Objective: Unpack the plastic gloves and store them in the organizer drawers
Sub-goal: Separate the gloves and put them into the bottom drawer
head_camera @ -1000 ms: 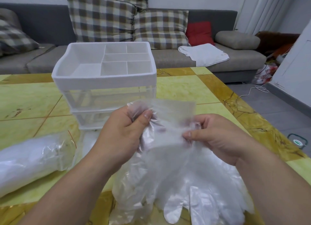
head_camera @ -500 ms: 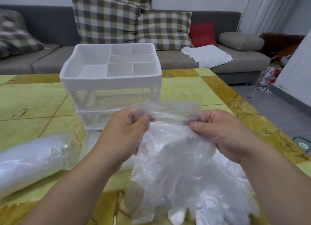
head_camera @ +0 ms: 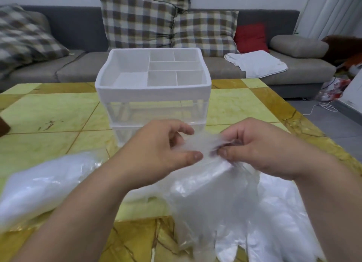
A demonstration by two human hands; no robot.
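Note:
A bundle of clear plastic gloves [head_camera: 225, 199] in thin plastic wrap hangs low in front of me over the table. My right hand [head_camera: 258, 144] pinches its crumpled top edge between thumb and fingers. My left hand [head_camera: 160, 150] pinches the same edge just to the left, index finger lifted. Behind my hands stands the white organizer [head_camera: 152, 91], with a divided top tray and clear drawers below, all shut. A second sealed pack of gloves [head_camera: 45, 185] lies on the table at the left.
The yellow and ochre tiled table [head_camera: 49, 113] carries everything. A grey sofa [head_camera: 293, 70] with checked cushions, a red cushion and a white cloth [head_camera: 256, 64] stands behind it. A dark object [head_camera: 3, 124] shows at the table's left edge.
My hands have come closer together and lower, bunching the top of the wrap between them. The camera has tilted, so the organizer sits higher and more central.

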